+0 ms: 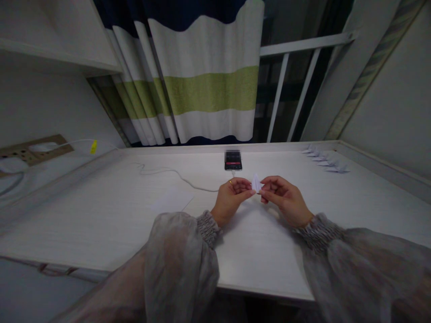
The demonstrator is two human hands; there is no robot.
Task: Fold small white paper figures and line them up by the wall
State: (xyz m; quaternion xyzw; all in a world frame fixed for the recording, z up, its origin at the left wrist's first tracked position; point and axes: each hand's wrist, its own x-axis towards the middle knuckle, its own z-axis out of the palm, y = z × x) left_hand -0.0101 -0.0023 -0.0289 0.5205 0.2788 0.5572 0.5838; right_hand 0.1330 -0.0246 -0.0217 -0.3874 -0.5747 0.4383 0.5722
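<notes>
A small piece of folded white paper (256,184) is held up just above the white desk, its narrow tip pointing away from me. My left hand (233,197) pinches its left side between thumb and fingers; a ring is on one finger. On the other side, the thumb and fingertips of my right hand (282,197) close on the paper's lower right edge. The fingertips cover part of both sides, so the back of the folds is hidden.
Several folded white paper shapes (326,160) stand in a row at the back right of the desk (161,242). A phone (233,160) lies beyond my hands, with a white cable (182,176) running left. Flat white paper (171,199) lies left. Behind hangs a striped curtain (208,89).
</notes>
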